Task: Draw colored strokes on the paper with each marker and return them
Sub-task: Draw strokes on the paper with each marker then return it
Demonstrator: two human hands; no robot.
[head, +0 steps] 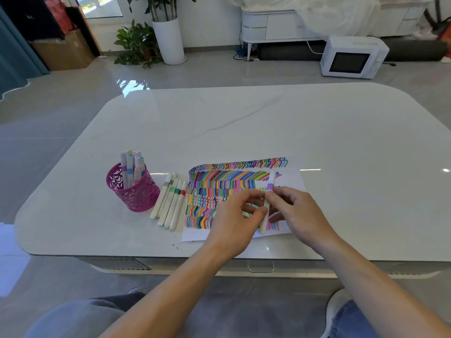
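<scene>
Where the two hands meet: a marker (270, 184) is held over the right part of the paper (296, 179), with its length running away from the person.
Marker, appearance: white barrel with a lilac band just beyond the fingers and a white far end. The near end sits over the sheet's lower edge, and whether it touches the sheet cannot be told.
Left hand (235, 220): thumb and forefinger pinch the near half of the barrel.
Right hand (296, 208): fingertips pinch the barrel just below the lilac band.
Paper: a white sheet near the front edge of the table (244, 118), filled with rows of many-coloured strokes. The hands hide part of the lower rows.
Loose markers (170, 201): a row of white barrels lies side by side just left of the paper, with grey, green and red bands.
Holder (136, 193): a pink cut-out cup left of that row, with several markers upright in it.
Floor beyond: a white microwave (353, 57), potted plants (136, 42) and a cardboard box (63, 52).
</scene>
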